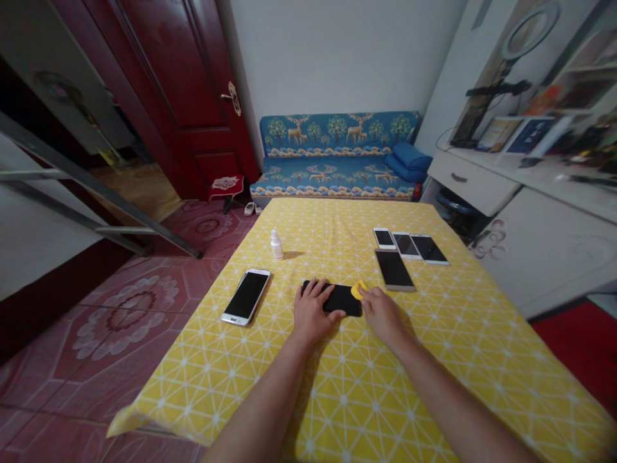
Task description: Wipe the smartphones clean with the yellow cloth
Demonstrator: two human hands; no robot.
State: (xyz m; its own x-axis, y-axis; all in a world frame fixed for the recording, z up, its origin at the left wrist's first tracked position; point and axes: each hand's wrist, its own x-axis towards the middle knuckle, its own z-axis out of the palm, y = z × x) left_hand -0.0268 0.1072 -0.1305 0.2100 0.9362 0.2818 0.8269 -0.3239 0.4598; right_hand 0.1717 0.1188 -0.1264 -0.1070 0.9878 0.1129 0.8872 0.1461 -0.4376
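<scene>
A black smartphone (343, 299) lies screen up, turned sideways, on the yellow patterned tablecloth. Across its left end my left hand (313, 310) rests with fingers spread, pressing on the phone rather than wrapped round it. My right hand (380, 315) pinches a small yellow cloth (359, 290), which touches the phone's right end. A white-framed phone (246, 297) lies to the left of my hands. Beyond it stands a small white bottle (276, 245), upright and capped.
Right of my hands lie a larger dark-screened phone (394, 270) and several white-edged phones (406, 245) side by side. The tablecloth (231, 399) covers the whole table. A blue patterned sofa (332, 170) stands past the far edge, a white cabinet (544, 238) at the right.
</scene>
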